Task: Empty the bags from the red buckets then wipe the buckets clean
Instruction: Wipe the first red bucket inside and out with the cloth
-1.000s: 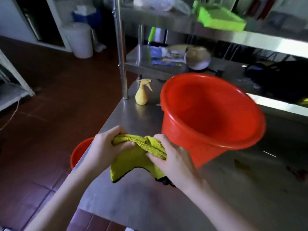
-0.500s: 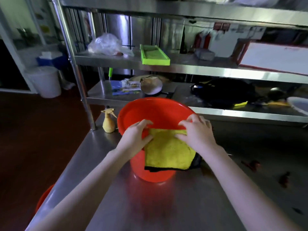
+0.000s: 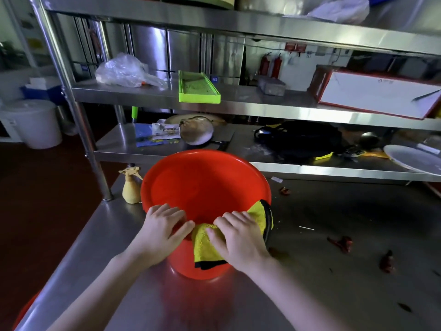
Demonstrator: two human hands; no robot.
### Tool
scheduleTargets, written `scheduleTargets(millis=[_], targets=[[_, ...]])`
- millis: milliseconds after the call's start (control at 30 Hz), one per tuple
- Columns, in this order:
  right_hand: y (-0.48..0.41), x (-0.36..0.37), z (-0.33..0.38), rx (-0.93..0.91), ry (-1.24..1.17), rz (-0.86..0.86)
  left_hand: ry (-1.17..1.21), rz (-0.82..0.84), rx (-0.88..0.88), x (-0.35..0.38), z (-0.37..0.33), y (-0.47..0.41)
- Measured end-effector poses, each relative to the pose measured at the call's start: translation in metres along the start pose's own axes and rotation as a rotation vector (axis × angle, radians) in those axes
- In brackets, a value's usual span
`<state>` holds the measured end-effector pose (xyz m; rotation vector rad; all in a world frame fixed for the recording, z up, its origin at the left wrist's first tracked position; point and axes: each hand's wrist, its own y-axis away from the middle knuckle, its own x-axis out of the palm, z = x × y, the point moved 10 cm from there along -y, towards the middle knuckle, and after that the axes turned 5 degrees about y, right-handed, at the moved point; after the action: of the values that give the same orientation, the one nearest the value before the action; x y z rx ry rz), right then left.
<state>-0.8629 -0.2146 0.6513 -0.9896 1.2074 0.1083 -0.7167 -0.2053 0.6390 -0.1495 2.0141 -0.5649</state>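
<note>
A red bucket point(image 3: 202, 187) stands upright on the steel table point(image 3: 334, 271), its inside bare. A yellow cloth point(image 3: 205, 247) with a dark edge hangs over the near rim and wraps round to the right side. My right hand point(image 3: 238, 237) presses the cloth against the bucket's near wall with its fingers spread. My left hand point(image 3: 162, 232) grips the near rim just left of the cloth, thumb towards the cloth. A second red bucket point(image 3: 23, 311) shows only as a sliver below the table's left edge.
A yellow spray bottle point(image 3: 130, 187) stands left of the bucket by the shelf post point(image 3: 81, 130). Dried red scraps point(image 3: 341, 243) lie on the table to the right. Steel shelves behind hold a plastic bag point(image 3: 124, 71), a green tray point(image 3: 198, 90) and a black bag point(image 3: 298, 139).
The cloth, which both hands held spread flat over the near rim, is now bunched under my right hand and trails round the right side. My left hand left the cloth for the bare rim.
</note>
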Motion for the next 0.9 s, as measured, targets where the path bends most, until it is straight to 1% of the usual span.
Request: scheduleTargets(millis=[67,100,167,233,267,333,400,467,500,567,600,667,733,800,833,900], targets=[[-0.006,0.005,-0.030,-0.092,-0.105,0.115,-0.023,0.098,0.045,0.008,0.001,-0.002],[-0.009,0.009,-0.051,-0.101,-0.124,0.193,-0.035,0.138,0.064,0.011,0.000,-0.003],[-0.014,0.016,-0.096,-0.082,-0.049,0.343,-0.038,0.176,0.086,0.014,-0.001,-0.004],[-0.021,0.022,-0.131,-0.057,0.071,0.391,-0.027,0.155,0.097,0.014,-0.003,-0.006],[-0.024,0.023,-0.139,-0.027,0.065,0.388,-0.026,0.136,0.092,0.012,-0.004,-0.007],[-0.027,0.018,-0.133,0.088,-0.021,0.313,-0.034,0.074,0.094,0.008,-0.006,-0.007],[-0.020,0.003,-0.109,0.180,-0.072,0.129,-0.050,0.026,0.101,0.007,-0.009,-0.005],[-0.004,-0.006,-0.069,0.226,0.009,-0.051,-0.073,0.020,0.095,0.010,-0.013,-0.005],[0.003,-0.005,-0.048,0.244,0.044,-0.086,-0.094,0.017,0.094,0.012,-0.016,-0.005],[0.007,0.002,-0.020,0.248,0.050,-0.085,-0.119,0.005,0.094,0.013,-0.021,-0.006],[0.006,0.003,-0.016,0.204,0.045,-0.085,-0.109,-0.002,0.093,0.013,-0.023,-0.006],[-0.003,0.003,-0.024,0.032,0.006,-0.045,-0.067,-0.007,0.082,0.013,-0.021,-0.006],[-0.012,0.006,-0.052,-0.092,-0.052,0.096,-0.046,0.005,0.069,0.015,-0.019,-0.005],[-0.020,0.012,-0.093,-0.080,-0.051,0.272,-0.027,-0.006,0.062,0.014,-0.019,-0.003],[-0.023,0.014,-0.113,-0.043,-0.032,0.317,-0.018,-0.022,0.065,0.013,-0.021,-0.001],[-0.025,0.012,-0.134,0.058,-0.054,0.290,0.003,-0.059,0.064,0.011,-0.023,-0.001]])
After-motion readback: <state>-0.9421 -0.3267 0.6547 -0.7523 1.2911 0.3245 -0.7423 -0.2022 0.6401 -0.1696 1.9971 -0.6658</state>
